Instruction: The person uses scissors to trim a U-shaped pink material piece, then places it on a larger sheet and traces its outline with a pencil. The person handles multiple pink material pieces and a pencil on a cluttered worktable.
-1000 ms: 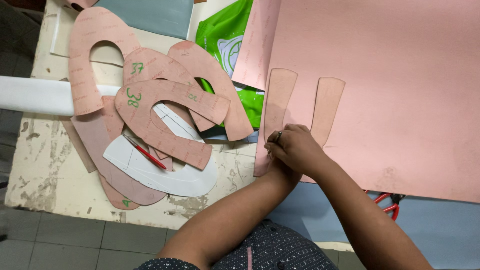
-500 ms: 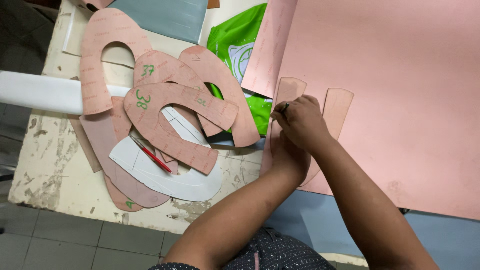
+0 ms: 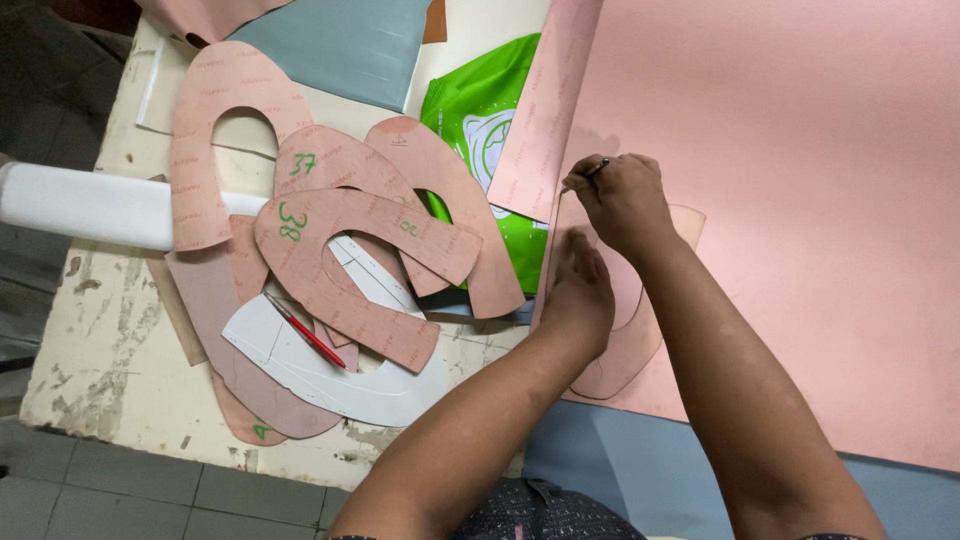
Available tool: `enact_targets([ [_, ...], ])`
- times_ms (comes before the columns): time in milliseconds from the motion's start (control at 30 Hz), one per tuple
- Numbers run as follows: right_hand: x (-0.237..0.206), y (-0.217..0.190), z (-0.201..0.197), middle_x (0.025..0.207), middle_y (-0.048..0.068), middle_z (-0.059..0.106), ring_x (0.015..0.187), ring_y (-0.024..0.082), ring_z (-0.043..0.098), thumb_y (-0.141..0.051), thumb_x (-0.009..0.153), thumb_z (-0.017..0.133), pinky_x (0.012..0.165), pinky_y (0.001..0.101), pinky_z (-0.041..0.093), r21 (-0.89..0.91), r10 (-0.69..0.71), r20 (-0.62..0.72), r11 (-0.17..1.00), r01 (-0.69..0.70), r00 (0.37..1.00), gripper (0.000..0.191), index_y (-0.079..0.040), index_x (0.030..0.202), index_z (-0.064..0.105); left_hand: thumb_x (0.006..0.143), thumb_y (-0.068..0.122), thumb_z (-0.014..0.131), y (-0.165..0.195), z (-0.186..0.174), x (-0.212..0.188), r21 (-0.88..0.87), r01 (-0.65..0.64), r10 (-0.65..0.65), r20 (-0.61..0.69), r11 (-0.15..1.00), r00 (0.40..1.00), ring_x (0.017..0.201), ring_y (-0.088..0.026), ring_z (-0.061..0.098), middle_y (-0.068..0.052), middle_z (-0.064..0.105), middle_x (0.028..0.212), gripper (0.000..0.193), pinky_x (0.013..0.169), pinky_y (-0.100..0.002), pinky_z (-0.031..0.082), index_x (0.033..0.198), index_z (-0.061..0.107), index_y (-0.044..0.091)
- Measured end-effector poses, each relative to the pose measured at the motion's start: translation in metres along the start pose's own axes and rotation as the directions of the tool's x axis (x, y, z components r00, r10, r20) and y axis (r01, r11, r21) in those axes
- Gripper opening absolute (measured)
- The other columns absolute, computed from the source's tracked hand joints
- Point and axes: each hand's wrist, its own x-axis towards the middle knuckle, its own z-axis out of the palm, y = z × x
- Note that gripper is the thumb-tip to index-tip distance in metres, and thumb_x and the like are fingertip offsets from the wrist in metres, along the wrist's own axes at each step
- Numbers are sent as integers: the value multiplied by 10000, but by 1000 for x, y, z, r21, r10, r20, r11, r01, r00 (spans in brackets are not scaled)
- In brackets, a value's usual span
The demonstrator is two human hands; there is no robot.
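**Ana:** While the left hand lies flat, fingers together and pressing down, it pins a U-shaped pink template onto the big pink sheet. Nothing is pinched there, it is just palm weight.

**Ben:** And the right hand?

**Ana:** Closed around a thin pen, fingers pinching the barrel, tip down on the sheet at the top of the template's left arm.

**Ben:** How would that template handle, do you reckon?

**Ana:** Light and thin, I'd say, like stiff card. It lies dead flat with crisp edges, so it likely flexes without flopping. Smooth on smooth, though, so I'd judge it slides easily. That flat press looks like the right hold, over the left arm beside the pen tip.

**Ben:** To lift it?

**Ana:** By an edge, probably at the curved bottom nearest the person, which the hands leave uncovered.

**Ben:** What else is about?

**Ana:** Left of the sheet, a heap of similar pink templates on the worn table, with a white template under them and a red pen lying across it. A green bag peeks out at the sheet's left edge, and a white roll lies farther left.
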Motion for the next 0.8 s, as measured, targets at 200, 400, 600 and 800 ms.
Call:
enact_targets([
  [200,4,1,0,728,78,683,755,294,628,-223,1014,667,942,437,434,-19,17,-14,1000,-17,1000,182,-113,913,770,770,233,878,-1,-7,-2,-240,84,-68,71,967,995,1432,-514,287,-433,-122,1611,1236,1037,-324,482,1538,7,-190],
  [400,2,4,-1,761,103,692,745,289,627,-222,1012,694,791,436,488,34,52,-24,998,-52,998,174,-90,923,766,631,289,992,-2,2,-3,-390,75,-94,-30,918,995,1310,-450,448,-415,-122,1628,1413,988,-330,536,1540,22,-191],
  [600,-51,27,-11,941,158,636,796,248,588,-145,1139,596,719,400,507,441,315,-361,887,-137,878,147,-22,1059,604,540,383,998,-6,21,-2,-476,20,-137,-214,879,967,1362,-429,401,-350,2,1629,1412,1064,-359,465,1525,130,-136],
  [800,-161,35,-3,1132,249,597,965,419,625,-276,928,714,799,505,501,-58,614,-208,769,-636,761,459,44,1243,617,625,480,904,-13,67,-24,-462,-250,-119,-633,851,765,1383,-438,374,-254,196,1620,1150,1139,-458,389,1474,353,-65],
])
